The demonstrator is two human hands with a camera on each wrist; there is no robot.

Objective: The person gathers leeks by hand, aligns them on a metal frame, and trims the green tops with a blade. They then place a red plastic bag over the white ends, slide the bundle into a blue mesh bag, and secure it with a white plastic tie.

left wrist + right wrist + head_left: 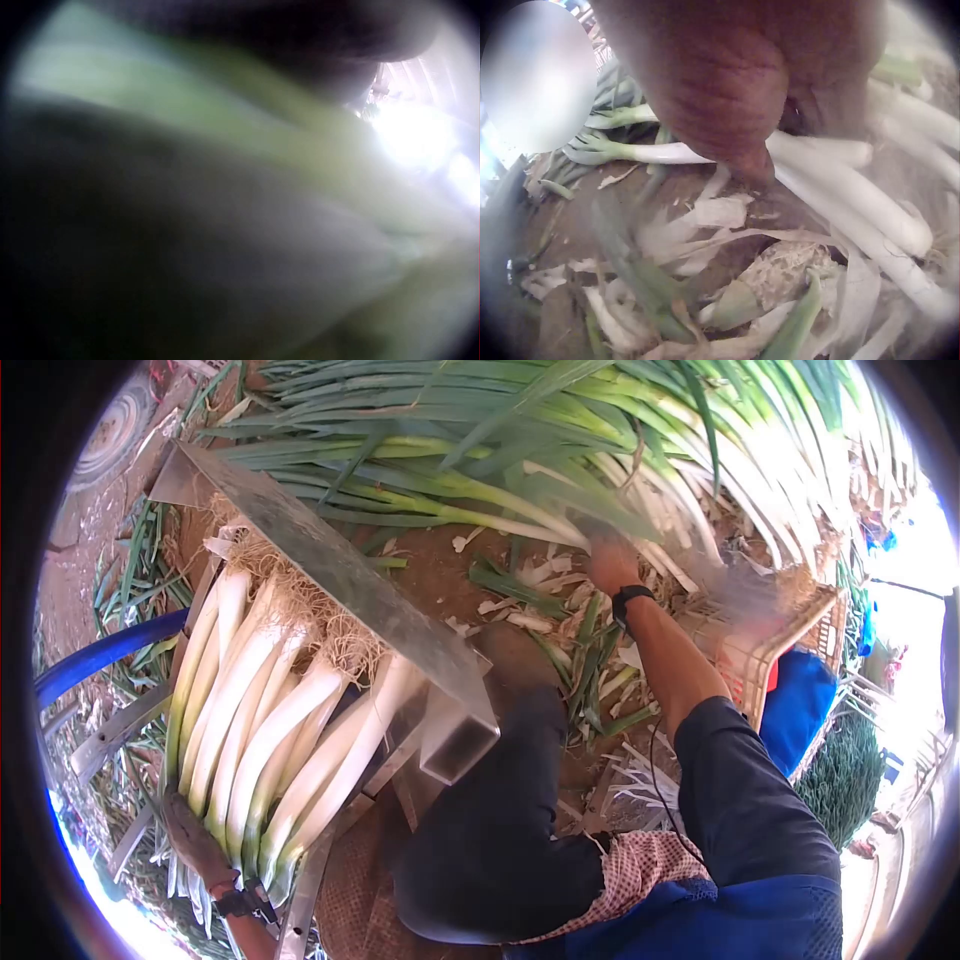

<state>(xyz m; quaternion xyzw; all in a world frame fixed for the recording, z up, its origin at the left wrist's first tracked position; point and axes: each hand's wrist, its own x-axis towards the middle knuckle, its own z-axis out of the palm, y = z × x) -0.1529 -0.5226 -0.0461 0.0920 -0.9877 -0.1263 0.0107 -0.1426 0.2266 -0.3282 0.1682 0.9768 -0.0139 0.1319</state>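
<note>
Silvery sheet metal forms a long slanting plate (340, 585) at the left of the head view, and just beside it are the brown, stringy roots (285, 605) of a row of thick white-and-green leeks (265, 710). These leeks lie side by side in a metal frame, their white ends near the plate and their green parts toward the bottom of the view. The person's left hand (195, 845) is against the green part at the row's outer edge. Its grip cannot be told: the left wrist view is mostly blur with a pale green band across it.

At the lower edge of a broad heap of long green leeks with white stems (430, 460) is the person's right hand (612, 565), a black strap (630, 600) at its wrist. Its grip is closed, fingers curled round slim white leek stalks (847, 187), which stick out on both sides of the hand in the right wrist view. Dry pale peelings and cut green leaf scraps (545, 595) litter the brown ground beneath.

To the right of the forearm are a pale slatted plastic crate (795, 630) and a bright blue cloth-like bundle (800, 700). A curved blue tube (115, 655) runs in from the left, beside the frame.
</note>
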